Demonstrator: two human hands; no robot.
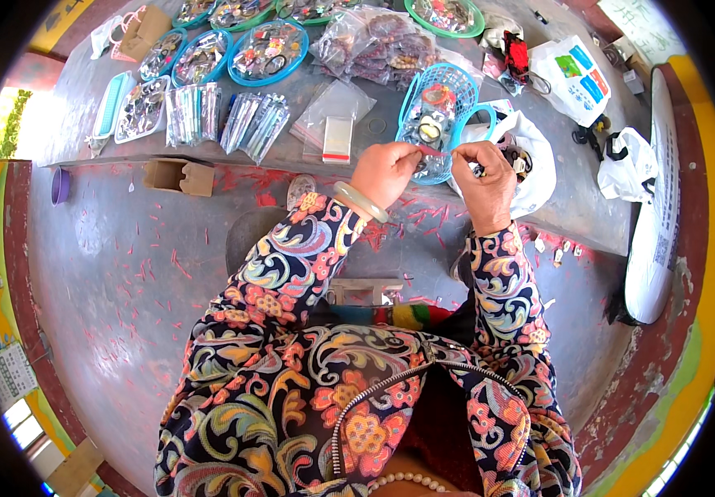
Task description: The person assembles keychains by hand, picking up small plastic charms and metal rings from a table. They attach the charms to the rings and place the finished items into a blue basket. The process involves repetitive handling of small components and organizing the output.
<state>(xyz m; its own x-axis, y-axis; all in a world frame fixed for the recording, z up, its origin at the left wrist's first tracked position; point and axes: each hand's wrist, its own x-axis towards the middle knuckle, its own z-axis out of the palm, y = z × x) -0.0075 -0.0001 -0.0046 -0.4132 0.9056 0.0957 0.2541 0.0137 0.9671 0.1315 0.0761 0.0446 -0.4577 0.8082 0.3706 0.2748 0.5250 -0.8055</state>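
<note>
My left hand [385, 172], with a pale bangle at its wrist, is closed in a pinch above the table's near edge. Close by, my right hand [490, 179] is pinched too, its fingertips turned toward the left. Between them stretches a thin red strip [435, 151]; whether clear film hangs from it I cannot make out. Just beyond the hands stands a blue plastic basket [457, 80] with small packed items inside. A white plastic bag [537, 178] holding small dark and gold pieces lies beside my right hand. Left of my hands rests a stack of clear bags with a red edge [338, 137].
Trays of small trinkets [268, 53] line the table's far left, with bundles of packed pens [254, 124] before them. Bagged beads [374, 41] lie at the back. A cardboard box [178, 177] sits below the table edge. Red scraps [407, 219] litter the floor.
</note>
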